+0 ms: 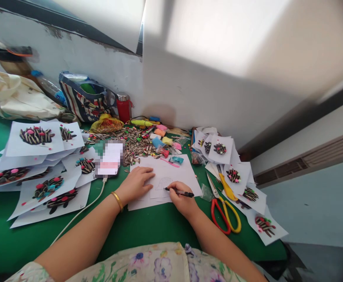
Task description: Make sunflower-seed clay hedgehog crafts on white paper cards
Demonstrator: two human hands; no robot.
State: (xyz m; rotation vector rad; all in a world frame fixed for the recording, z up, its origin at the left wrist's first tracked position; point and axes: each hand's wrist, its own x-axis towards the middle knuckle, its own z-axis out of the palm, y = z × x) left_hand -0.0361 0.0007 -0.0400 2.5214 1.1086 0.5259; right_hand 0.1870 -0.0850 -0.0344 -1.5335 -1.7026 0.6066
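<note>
My right hand (182, 199) grips a black pen (186, 193), its tip on a small sheet of white paper (156, 193) in front of me. A faint rounded line drawing shows on that sheet. With fingers stretched out flat, my left hand (137, 183) rests on the left side of the papers. The small sheet lies over larger white sheets (189, 172). A pink strip and a blue piece of clay (176, 159) sit at the top of the larger sheets. A phone (109, 158) with a white cable lies left of my left hand.
Striped sunflower seeds (136, 139) are heaped at the back beside coloured clay lumps (158, 142). Decorated paper cards are stacked at left (39, 152) and right (233, 176). Scissors (224, 211) and a yellow cutter (226, 187) lie right. Bags and a red bottle (124, 109) stand along the wall.
</note>
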